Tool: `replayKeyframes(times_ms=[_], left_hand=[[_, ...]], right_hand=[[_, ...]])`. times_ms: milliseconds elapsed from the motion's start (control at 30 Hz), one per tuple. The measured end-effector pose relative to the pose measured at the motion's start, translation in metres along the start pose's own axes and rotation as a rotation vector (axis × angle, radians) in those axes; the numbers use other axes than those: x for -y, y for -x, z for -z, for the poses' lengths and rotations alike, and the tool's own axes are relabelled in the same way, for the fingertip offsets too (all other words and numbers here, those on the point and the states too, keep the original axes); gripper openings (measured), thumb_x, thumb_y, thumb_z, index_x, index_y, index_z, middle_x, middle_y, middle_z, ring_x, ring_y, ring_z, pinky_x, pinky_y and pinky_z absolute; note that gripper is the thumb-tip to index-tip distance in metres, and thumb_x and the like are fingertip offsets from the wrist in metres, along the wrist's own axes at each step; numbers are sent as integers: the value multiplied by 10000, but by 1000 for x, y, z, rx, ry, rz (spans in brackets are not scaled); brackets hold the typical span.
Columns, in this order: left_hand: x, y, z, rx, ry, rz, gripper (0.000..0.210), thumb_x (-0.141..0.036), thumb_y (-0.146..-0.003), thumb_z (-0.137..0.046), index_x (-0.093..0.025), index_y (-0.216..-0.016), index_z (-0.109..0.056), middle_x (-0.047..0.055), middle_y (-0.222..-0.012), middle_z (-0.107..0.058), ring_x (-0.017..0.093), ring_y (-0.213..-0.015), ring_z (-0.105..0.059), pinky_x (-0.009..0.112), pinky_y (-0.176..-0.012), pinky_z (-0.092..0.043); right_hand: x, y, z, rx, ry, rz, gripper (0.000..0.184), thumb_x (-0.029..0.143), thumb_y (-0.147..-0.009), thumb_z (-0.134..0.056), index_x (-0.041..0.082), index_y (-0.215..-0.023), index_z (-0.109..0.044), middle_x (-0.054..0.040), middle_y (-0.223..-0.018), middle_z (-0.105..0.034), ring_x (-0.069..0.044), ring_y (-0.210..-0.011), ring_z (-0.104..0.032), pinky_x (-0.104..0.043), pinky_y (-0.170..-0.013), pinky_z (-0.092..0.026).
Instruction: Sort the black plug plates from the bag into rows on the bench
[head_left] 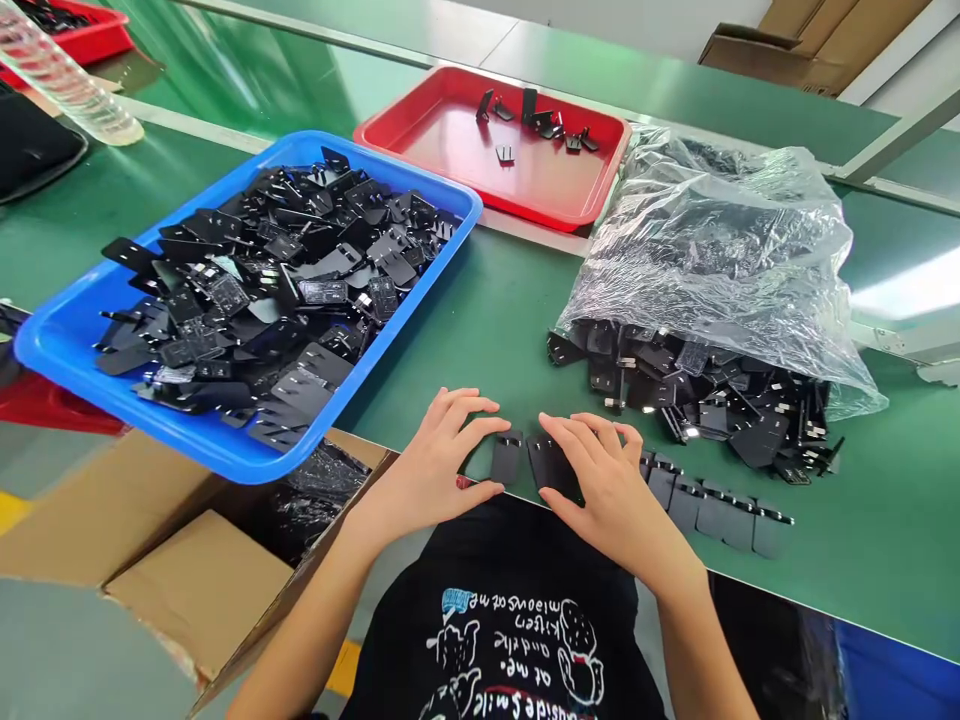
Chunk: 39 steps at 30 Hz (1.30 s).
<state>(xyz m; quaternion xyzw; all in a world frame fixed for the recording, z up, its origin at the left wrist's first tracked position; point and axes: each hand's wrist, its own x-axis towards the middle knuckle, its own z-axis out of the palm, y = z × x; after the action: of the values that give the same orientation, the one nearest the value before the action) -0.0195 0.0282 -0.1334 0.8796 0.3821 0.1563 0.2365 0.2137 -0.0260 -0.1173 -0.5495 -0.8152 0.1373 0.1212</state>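
Note:
My left hand (424, 470) is at the front edge of the green table, thumb and fingertips at the top and bottom edges of a small flat black plastic piece (507, 460) with short pins. Just right of it, my right hand (611, 490) has its thumb and fingers around a second flat black piece (546, 465), partly hidden under the palm. A narrow gap separates the two pieces. From behind my right hand, a row of similar black pieces (724, 515) runs along the table edge to the right, lying side by side.
A blue tray (442, 290) heaped with black pieces stands at left. Behind it, a red tray (450, 150) holds several. A clear plastic bag (712, 240) spills black pieces (705, 390) at right. An open cardboard box (195, 590) sits below; a clear bottle (67, 80) is far left.

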Motion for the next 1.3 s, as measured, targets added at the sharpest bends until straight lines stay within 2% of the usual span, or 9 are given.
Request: replayKeyframes(times_ms=[200,467,600,667,933,1033,1133,1200,1300], left_hand=[[-2,-1,18,-45,78,26,479,-242,-820,-699,-248,-1245,-479,80,-1360,-458,276,-1370,-289,514,-1126,-364],[-10,-4,36,-193,195,-42,528,-232,-825,-713,-257,-1270,-431,75,-1284,-526,272,-1362,-341,473,-1097,-407],[-7,-4,38,-266,223,-42,519,-263,-832,-709,-254,-1274,-437,78,-1267,-530,278,-1345,-367,476,-1082,-414],[-4,-3,38,-300,227,-33,527,-275,-824,-720,-252,-1273,-446,75,-1266,-529,274,-1343,-368,463,-1084,-411],[-2,1,41,-373,273,-32,539,-238,-808,-735,-257,-1270,-459,57,-1261,-522,234,-1333,-372,397,-1101,-391],[-2,0,43,-380,272,8,520,-254,-817,-732,-266,-1265,-468,54,-1268,-518,231,-1322,-384,393,-1095,-391],[1,-3,44,-398,281,42,548,-269,-814,-740,-295,-1293,-473,39,-1286,-501,218,-1291,-408,389,-1103,-370],[2,-6,45,-411,286,71,579,-266,-813,-743,-332,-1320,-471,21,-1279,-496,202,-1255,-426,377,-1093,-368],[3,-13,49,-437,267,106,610,-252,-821,-734,-381,-1347,-453,-3,-1211,-521,186,-1195,-446,368,-1066,-374]], right_hand=[[1,-7,-2,11,-19,33,563,230,-919,-584,189,-1430,-353,-82,-1278,-602,-267,-1221,-448,-471,-1033,-234],[-2,-19,0,-184,-165,102,404,312,-930,-593,222,-1304,-470,-59,-1177,-651,-244,-1177,-519,-458,-1046,-251],[5,-18,-1,-22,-42,102,623,429,-866,-677,218,-1390,-415,-76,-1351,-566,-304,-1289,-418,-533,-1105,-162],[11,-18,-4,26,15,103,660,447,-860,-681,201,-1406,-404,-87,-1376,-550,-310,-1281,-423,-546,-1107,-158],[25,-19,-19,-9,22,160,431,280,-924,-615,167,-1315,-474,-98,-1268,-618,-275,-1147,-514,-485,-1015,-260],[23,-28,-11,58,53,270,423,276,-899,-646,166,-1282,-505,-103,-1200,-641,-272,-1083,-542,-475,-978,-291],[6,-68,11,128,52,386,386,333,-882,-661,196,-1225,-553,-84,-1127,-669,-269,-1056,-563,-477,-978,-318],[-12,-106,32,-16,68,316,368,307,-885,-640,199,-1226,-555,-102,-1182,-654,-279,-1096,-559,-479,-982,-342],[-34,-151,69,-423,110,80,460,242,-858,-620,180,-1300,-513,-159,-1338,-556,-338,-1247,-471,-541,-1032,-327]])
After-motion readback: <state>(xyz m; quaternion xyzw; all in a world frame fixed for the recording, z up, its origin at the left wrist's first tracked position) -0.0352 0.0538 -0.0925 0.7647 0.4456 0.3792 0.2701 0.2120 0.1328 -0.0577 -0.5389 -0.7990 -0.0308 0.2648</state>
